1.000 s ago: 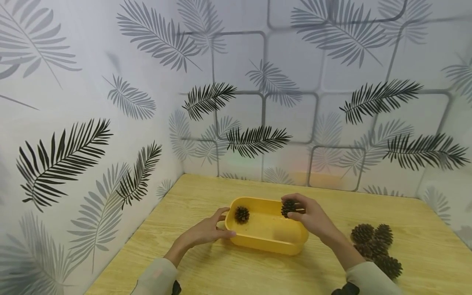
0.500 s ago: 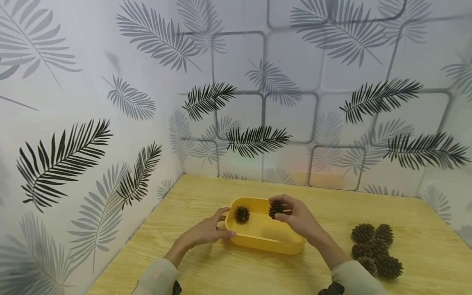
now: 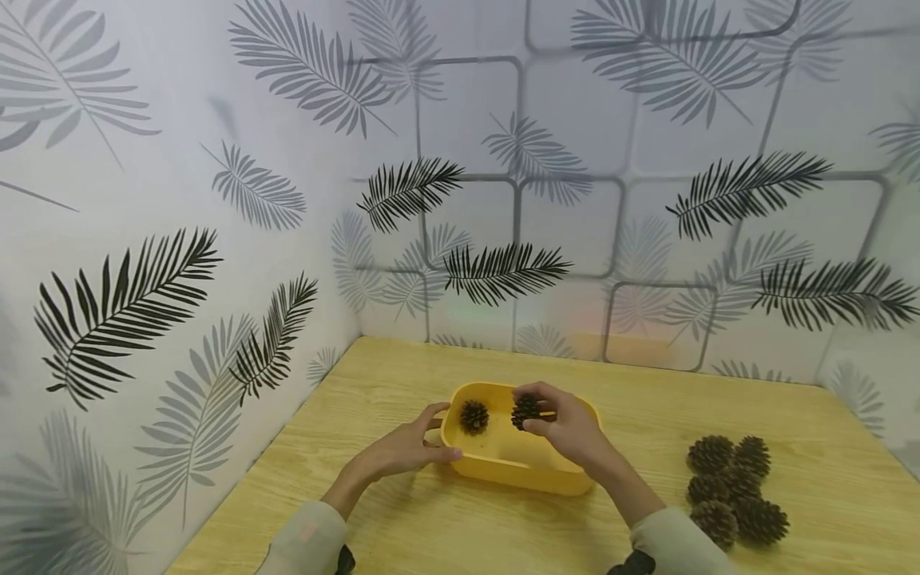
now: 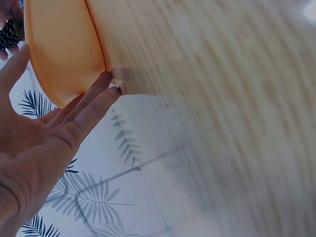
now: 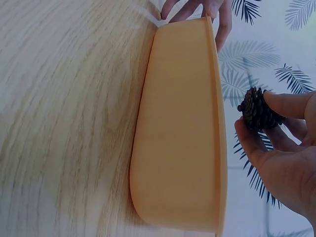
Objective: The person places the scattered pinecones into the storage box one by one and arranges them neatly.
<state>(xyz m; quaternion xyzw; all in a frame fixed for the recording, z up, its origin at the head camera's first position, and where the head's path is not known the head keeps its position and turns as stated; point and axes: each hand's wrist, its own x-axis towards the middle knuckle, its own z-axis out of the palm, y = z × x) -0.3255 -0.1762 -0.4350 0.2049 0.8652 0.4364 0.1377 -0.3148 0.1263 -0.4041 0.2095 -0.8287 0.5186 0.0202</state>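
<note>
A yellow plastic container (image 3: 513,473), oblong with rounded ends, stands on the table. My left hand (image 3: 408,447) holds its left end, thumb at the near rim and fingers round the outer wall. Inside that end lies one pine cone (image 3: 473,417). Over the container's opening my right hand (image 3: 570,427) pinches a second, dark pine cone (image 3: 525,412) between thumb and fingers. The right wrist view shows this held pine cone (image 5: 259,109) above the rim level. In the left wrist view, fingers (image 4: 91,101) lie along the container's end.
Several pine cones (image 3: 739,484) sit clustered on the wood-grain table (image 3: 388,519), right of the container. Behind and to the left rise white walls (image 3: 460,319) with leaf prints, meeting the table's far and left edges.
My right hand has carried the pinched pine cone leftward from the container's right part to about its middle. The left hand and the container have stayed in place.
</note>
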